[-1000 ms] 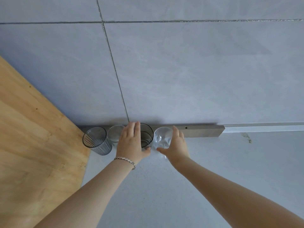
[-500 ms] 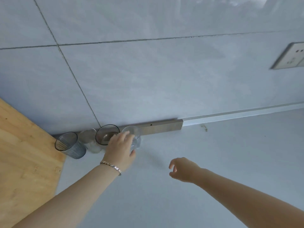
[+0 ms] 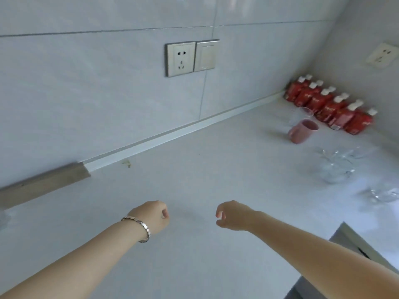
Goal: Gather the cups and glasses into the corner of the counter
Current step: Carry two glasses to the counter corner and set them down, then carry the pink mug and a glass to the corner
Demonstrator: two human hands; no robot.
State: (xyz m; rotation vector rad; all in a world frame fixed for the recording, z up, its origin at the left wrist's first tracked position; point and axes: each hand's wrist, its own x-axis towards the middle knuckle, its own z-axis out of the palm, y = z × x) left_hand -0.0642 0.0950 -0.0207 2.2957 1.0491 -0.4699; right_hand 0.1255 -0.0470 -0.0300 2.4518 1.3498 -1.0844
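Observation:
My left hand [image 3: 153, 216] and my right hand [image 3: 232, 215] hover over the pale counter [image 3: 194, 173], both loosely curled and holding nothing. Far to the right stands a pink mug [image 3: 302, 131] with a clear glass [image 3: 301, 115] just behind it. Nearer, at the right, sit a clear glass [image 3: 333, 167] and another clear glass [image 3: 383, 194], both blurred. At the left edge a sliver of a clear glass [image 3: 3, 216] shows; the rest of the gathered glasses are out of frame.
A row of red pouches with white caps [image 3: 328, 104] lines the right wall. A wall socket and switch [image 3: 191, 58] sit on the tiled back wall, another socket [image 3: 382, 55] on the right wall. A grey metal edge [image 3: 354, 240] juts in at lower right.
The view has swung right, away from the corner glasses. My left hand has come off the glasses and pulled back; both hands now hang empty over the counter.

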